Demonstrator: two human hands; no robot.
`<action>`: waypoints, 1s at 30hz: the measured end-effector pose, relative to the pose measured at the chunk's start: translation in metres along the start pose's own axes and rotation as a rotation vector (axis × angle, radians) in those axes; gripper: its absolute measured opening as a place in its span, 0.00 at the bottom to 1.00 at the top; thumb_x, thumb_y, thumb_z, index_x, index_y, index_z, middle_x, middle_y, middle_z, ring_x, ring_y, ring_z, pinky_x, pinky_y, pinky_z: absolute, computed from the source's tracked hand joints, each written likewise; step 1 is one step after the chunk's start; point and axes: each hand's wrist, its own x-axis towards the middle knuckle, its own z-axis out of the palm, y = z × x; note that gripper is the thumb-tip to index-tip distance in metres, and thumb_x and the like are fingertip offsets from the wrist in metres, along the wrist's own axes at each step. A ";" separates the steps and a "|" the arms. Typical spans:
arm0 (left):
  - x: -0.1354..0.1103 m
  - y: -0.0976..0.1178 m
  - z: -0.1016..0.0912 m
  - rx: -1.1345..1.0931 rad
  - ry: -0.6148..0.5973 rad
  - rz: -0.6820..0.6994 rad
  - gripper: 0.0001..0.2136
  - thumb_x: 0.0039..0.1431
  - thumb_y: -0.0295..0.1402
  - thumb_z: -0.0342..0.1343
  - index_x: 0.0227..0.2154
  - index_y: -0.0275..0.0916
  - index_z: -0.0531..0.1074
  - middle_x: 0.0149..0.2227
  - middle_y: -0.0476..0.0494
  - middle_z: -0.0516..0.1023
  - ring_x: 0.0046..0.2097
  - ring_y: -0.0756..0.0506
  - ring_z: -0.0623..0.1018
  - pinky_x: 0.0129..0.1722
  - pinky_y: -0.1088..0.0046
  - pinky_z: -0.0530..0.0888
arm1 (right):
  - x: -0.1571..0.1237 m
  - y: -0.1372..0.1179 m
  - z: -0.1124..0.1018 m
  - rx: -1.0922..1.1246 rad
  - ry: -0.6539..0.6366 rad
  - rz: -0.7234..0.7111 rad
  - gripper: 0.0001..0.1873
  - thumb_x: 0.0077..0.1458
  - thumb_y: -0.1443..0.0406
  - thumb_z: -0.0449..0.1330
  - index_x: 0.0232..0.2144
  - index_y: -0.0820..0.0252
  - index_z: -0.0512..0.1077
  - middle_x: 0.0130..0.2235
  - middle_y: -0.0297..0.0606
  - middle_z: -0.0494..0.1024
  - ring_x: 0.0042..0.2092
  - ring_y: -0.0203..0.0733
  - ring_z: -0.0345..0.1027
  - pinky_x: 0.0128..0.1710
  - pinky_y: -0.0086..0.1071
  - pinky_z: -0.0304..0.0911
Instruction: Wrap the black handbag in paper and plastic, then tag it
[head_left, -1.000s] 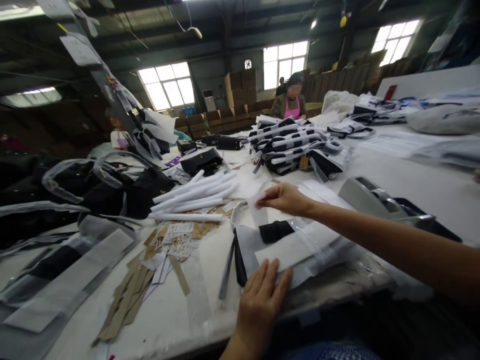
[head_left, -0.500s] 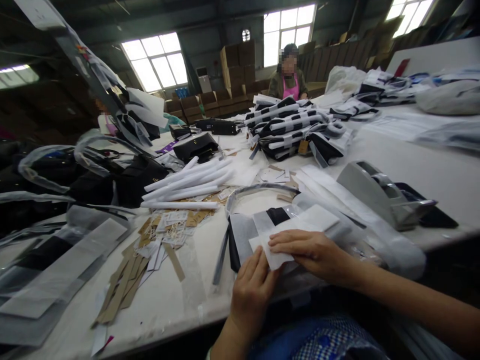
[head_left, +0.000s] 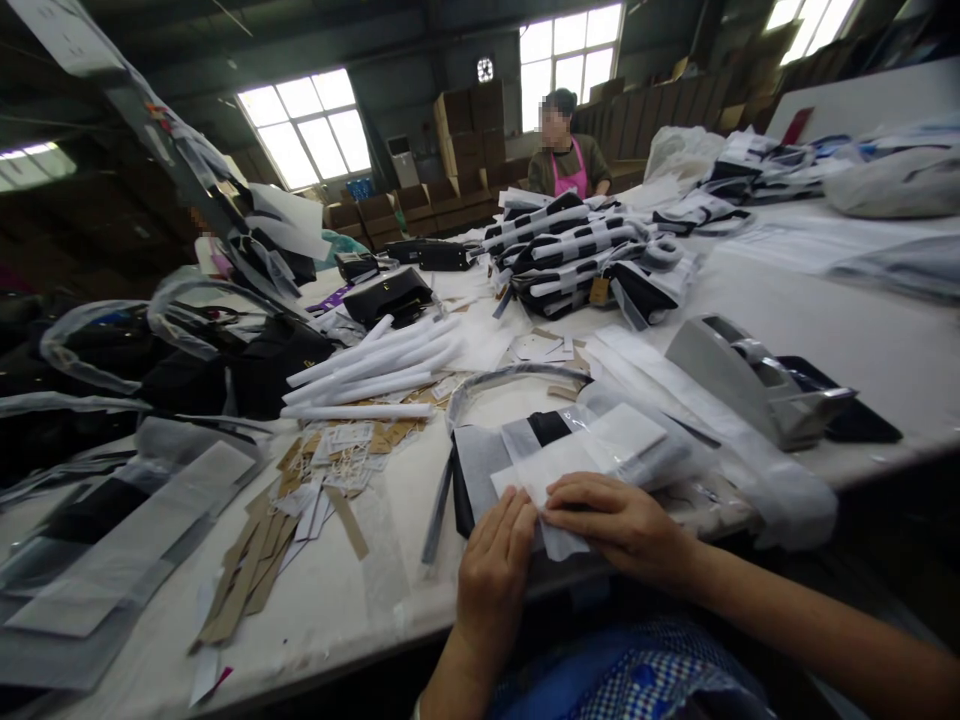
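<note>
A black handbag (head_left: 463, 500) lies in front of me near the table edge, mostly covered with pale grey and white wrapping; its wrapped handle (head_left: 510, 374) arches away from me. Across it rests a thin white foam sheet (head_left: 570, 470), its near corner drooping toward the edge. My left hand (head_left: 491, 565) grips the sheet's near side with bent fingers. Close beside it, my right hand (head_left: 622, 525) pinches the same sheet, fingers pressed together. The thumbs and the sheet's underside are partly hidden.
Left lie cardboard strips (head_left: 247, 570), string tags (head_left: 349, 450) and white foam tubes (head_left: 375, 365). A grey tape dispenser (head_left: 757, 385) stands right, beside a rolled clear plastic sheet (head_left: 697, 430). Wrapped bags (head_left: 577, 255) are piled ahead; a person in a pink apron (head_left: 570, 170) is behind them.
My right hand has drawn slightly toward me, and both hands now pinch the sheet's near part, which hangs lower. The person behind the pile has turned their head.
</note>
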 end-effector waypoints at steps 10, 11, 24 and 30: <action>-0.005 -0.002 -0.001 -0.031 -0.083 0.055 0.21 0.66 0.23 0.51 0.60 0.41 0.67 0.58 0.44 0.75 0.60 0.43 0.73 0.57 0.65 0.73 | -0.019 -0.009 -0.009 -0.039 0.013 -0.068 0.21 0.64 0.74 0.53 0.57 0.61 0.69 0.53 0.46 0.77 0.59 0.46 0.67 0.60 0.46 0.66; -0.005 -0.003 0.000 -0.036 -0.081 0.053 0.20 0.66 0.23 0.52 0.60 0.40 0.68 0.58 0.45 0.75 0.60 0.43 0.73 0.57 0.65 0.73 | -0.030 -0.013 -0.012 -0.046 0.044 -0.042 0.23 0.63 0.75 0.54 0.59 0.60 0.68 0.53 0.45 0.77 0.59 0.46 0.67 0.60 0.46 0.66; -0.003 -0.003 -0.003 -0.016 -0.099 0.065 0.22 0.66 0.24 0.53 0.61 0.43 0.66 0.58 0.45 0.75 0.60 0.43 0.73 0.57 0.65 0.73 | -0.083 -0.021 0.034 -0.338 0.140 0.028 0.19 0.60 0.75 0.55 0.52 0.58 0.72 0.56 0.46 0.75 0.64 0.48 0.60 0.65 0.53 0.53; -0.001 -0.002 -0.003 0.002 -0.087 0.082 0.23 0.65 0.24 0.54 0.62 0.43 0.65 0.59 0.44 0.74 0.59 0.42 0.74 0.56 0.64 0.74 | -0.068 -0.033 0.025 -0.112 0.124 -0.079 0.16 0.64 0.73 0.53 0.51 0.60 0.74 0.44 0.42 0.82 0.51 0.43 0.75 0.57 0.45 0.68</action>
